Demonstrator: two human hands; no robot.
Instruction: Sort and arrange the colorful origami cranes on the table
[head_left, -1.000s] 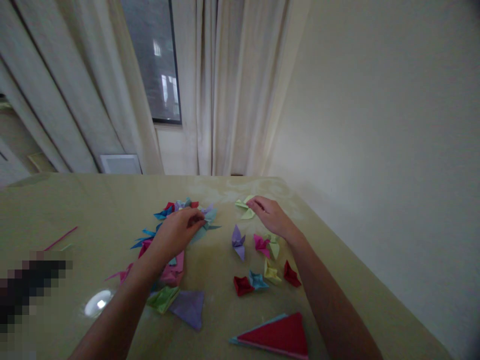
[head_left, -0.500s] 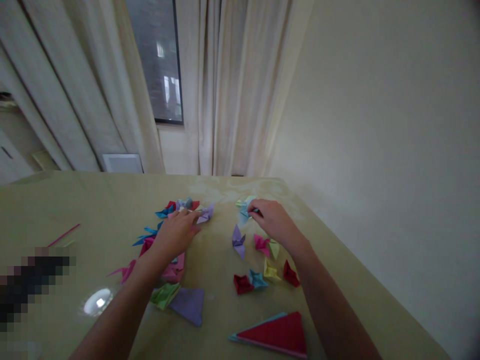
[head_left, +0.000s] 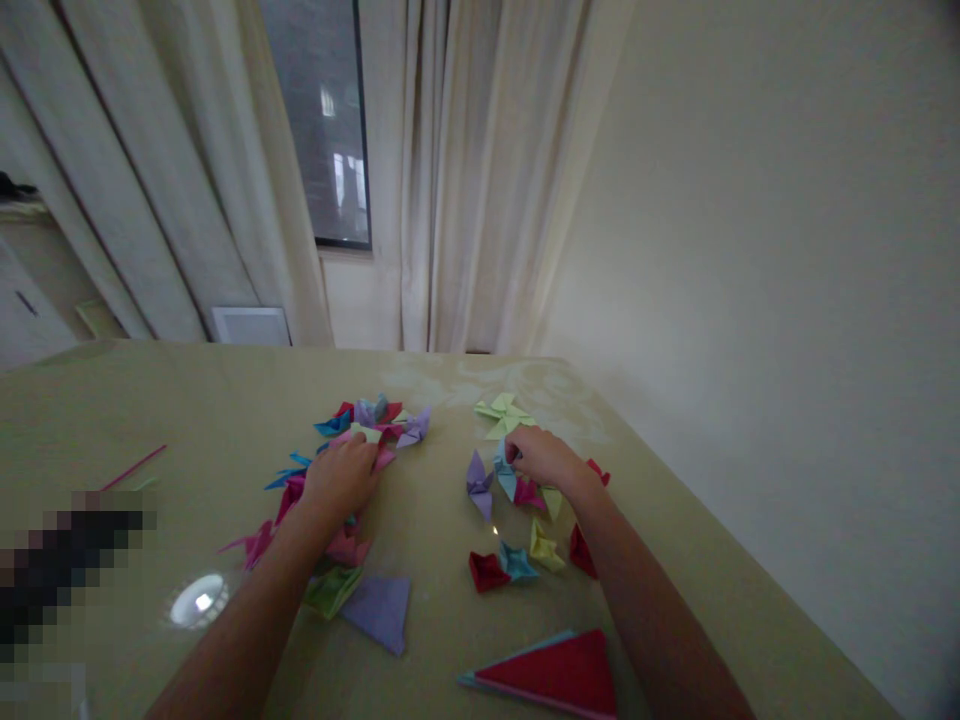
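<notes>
My left hand [head_left: 341, 478] lies on a heap of folded paper shapes [head_left: 360, 425] in blue, purple, pink and red, its fingers curled over pink pieces. My right hand [head_left: 544, 460] is pinched on a light blue folded paper piece [head_left: 505, 478] held just above the table, beside a purple folded piece [head_left: 478, 477] and a pink one [head_left: 529, 493]. A pale green pinwheel shape [head_left: 502, 414] lies beyond my right hand.
A red triangle of stacked paper [head_left: 559, 670] lies near the front edge. A purple triangle [head_left: 382, 610], a green folded piece [head_left: 330, 590], red [head_left: 486, 570], blue [head_left: 517, 562] and yellow [head_left: 545, 548] small folds lie between my arms. A pink strip [head_left: 131, 467] lies left. Wall on the right.
My right hand has carried the light blue piece from beside the green pinwheel back toward me, down to the small group. My left hand has drawn back over the heap.
</notes>
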